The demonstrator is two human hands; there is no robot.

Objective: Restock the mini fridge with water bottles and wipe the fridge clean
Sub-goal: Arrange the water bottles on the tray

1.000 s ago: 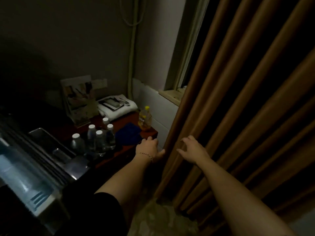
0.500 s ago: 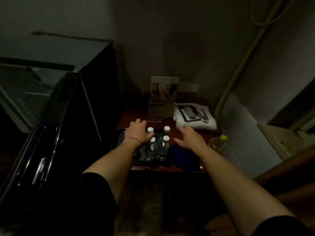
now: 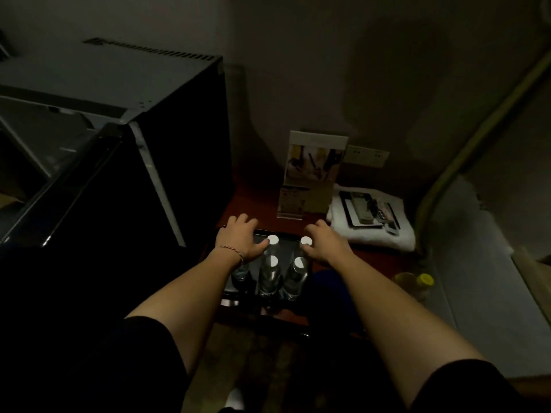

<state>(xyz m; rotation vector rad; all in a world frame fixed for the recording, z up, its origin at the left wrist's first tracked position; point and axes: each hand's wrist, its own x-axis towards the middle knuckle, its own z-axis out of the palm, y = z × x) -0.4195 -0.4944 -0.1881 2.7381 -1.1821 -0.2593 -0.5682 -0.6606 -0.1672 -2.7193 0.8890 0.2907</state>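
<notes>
A dim corner is holding the mini fridge (image 3: 125, 138), standing open at the left beside a low red worktop (image 3: 378, 257) where a dark tray (image 3: 235, 292) is carrying upright water bottles (image 3: 269, 275). The left hand (image 3: 240, 241) and right hand (image 3: 326, 244) are hovering with each grip spread and empty, each just beside a rear cap, so the bottles are lying directly below, long axes vertical. No label is reading clearly.

Both hands reach further forward than half a second ago, left hand (image 3: 241, 241) now beside the back-left bottle cap (image 3: 273, 240), right hand (image 3: 326, 244) against the back-right cap (image 3: 306, 241).
</notes>
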